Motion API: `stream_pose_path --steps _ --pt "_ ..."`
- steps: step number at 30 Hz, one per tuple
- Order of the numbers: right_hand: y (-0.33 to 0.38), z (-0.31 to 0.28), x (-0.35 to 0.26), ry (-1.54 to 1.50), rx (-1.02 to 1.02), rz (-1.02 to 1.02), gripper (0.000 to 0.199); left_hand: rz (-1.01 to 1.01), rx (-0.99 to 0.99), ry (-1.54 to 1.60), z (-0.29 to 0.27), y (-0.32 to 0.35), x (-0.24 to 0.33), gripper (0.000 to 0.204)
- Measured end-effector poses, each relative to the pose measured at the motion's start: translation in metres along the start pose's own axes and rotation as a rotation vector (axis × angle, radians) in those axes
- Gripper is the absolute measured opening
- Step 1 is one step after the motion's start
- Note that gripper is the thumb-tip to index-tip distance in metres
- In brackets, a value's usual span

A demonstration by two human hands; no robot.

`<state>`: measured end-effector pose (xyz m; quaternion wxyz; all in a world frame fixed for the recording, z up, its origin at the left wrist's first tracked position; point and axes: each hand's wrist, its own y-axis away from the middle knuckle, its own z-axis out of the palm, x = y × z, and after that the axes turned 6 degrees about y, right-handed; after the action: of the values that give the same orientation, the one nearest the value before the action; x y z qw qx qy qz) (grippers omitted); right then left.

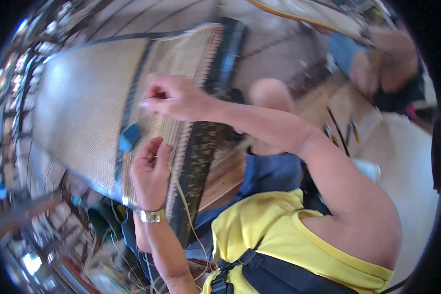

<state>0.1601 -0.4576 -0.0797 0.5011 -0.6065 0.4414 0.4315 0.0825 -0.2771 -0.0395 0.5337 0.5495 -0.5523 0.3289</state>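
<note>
A long panel of woven cane [83, 93] stretches in front of me, crossed by a dark band. Beyond the band, pale strands [181, 54] run lengthwise toward a dark frame edge. My right hand [179, 98] is over these strands, its fingers curled into a pinch; blur hides what they hold, if anything. Lower down, my left hand [152, 179] hovers over the near part of the strands, thumb and fingers bent but apart, with nothing visible between them. A small blue block [129, 137] lies on the dark band, close to the left fingertips.
A thin loose strand [186, 208] hangs down past the frame near my lap. Several slim tools [345, 130] lie on a wooden board to the right. Another person's feet [372, 71] show at upper right, beside a second curved-edged panel [313, 17]. Clutter fills the lower left.
</note>
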Motion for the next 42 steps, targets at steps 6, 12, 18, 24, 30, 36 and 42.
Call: stream_pose_path --steps 6,12,18,24,30,36,42 --pt "0.053 -0.035 -0.027 0.07 0.395 -0.3 0.015 -0.113 -0.13 -0.034 0.001 -0.021 -0.014 0.016" --pt "0.192 -0.156 -0.033 0.554 0.544 0.188 0.011 -0.04 -0.06 0.121 -0.014 -0.015 -0.047 0.024" --pt "0.405 -0.287 0.046 1.188 0.251 1.022 0.022 -0.009 0.083 0.138 -0.05 -0.013 -0.051 0.025" --pt "0.47 -0.25 0.05 1.178 0.249 1.188 0.02 -0.089 -0.048 0.612 -0.08 -0.002 -0.026 0.028" --pt "0.493 -0.247 0.075 1.265 0.389 1.252 0.021 -0.187 -0.055 0.488 -0.034 0.027 -0.025 0.019" --pt "0.486 -0.237 0.084 1.29 0.285 1.352 0.024 -0.213 -0.141 0.452 0.007 0.046 -0.028 0.017" --pt "0.505 -0.247 0.079 1.299 0.407 0.865 0.022 -0.365 -0.201 0.483 0.028 0.052 -0.008 0.015"
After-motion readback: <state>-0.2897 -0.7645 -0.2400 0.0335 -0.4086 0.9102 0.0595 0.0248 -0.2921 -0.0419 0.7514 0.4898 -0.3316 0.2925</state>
